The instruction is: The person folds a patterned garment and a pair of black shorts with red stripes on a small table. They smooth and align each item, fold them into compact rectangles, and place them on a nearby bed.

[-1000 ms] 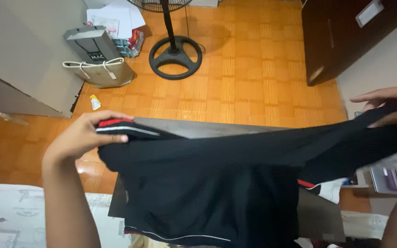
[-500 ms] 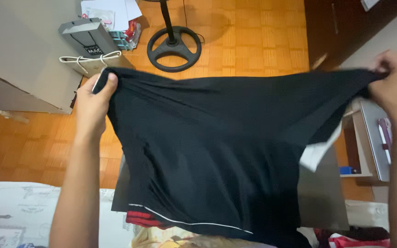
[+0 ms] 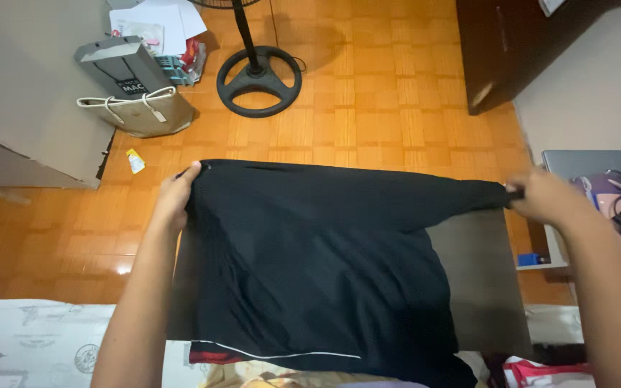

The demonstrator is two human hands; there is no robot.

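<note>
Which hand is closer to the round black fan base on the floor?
Left. The left hand grips the black garment's top corner, just below and left of the fan base. The right hand holds the other end, far off to the right.

Shirt (image 3: 318, 266) lies spread on board (image 3: 483, 287), left hand (image 3: 176, 201) at its left corner, right hand (image 3: 544, 201) at its right. Fan base (image 3: 259, 80) stands on floor (image 3: 382, 108) behind, with bag (image 3: 138, 111) to its left.

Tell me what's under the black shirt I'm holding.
Under the black shirt, a dark flat board shows at the right, and a red hem and yellowish fabric peek out below. The rest beneath is covered.
</note>
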